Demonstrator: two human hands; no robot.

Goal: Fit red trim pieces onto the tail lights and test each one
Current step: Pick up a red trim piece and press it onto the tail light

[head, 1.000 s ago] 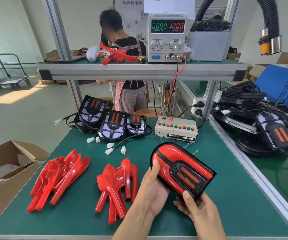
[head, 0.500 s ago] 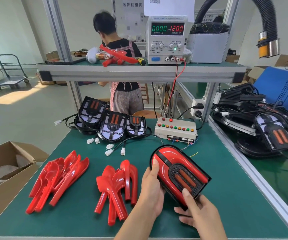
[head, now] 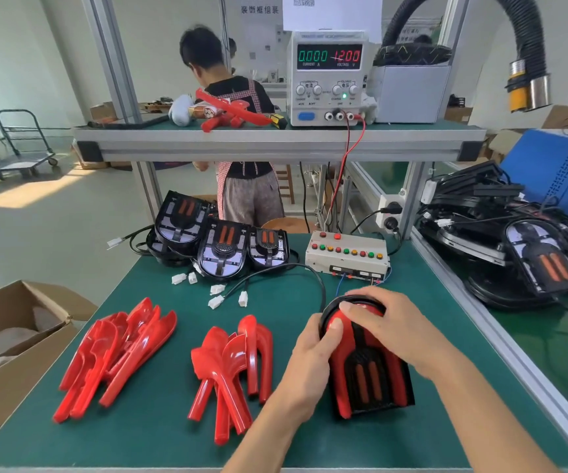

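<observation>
Tail light (head: pixel 368 370) now lies flat on the green mat (head: pixel 159 421) at lower centre, no longer tilted up in your grip. Your left hand (head: pixel 313 353) clasps its left edge; your right hand (head: pixel 392 326) presses loosely curled fingers over the rounded top.

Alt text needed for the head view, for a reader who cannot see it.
Both hands, left hand and right hand, press a red-trimmed tail light on a green bench. Two piles of red trim pieces lie left; untrimmed tail lights and a button test box sit behind.
</observation>
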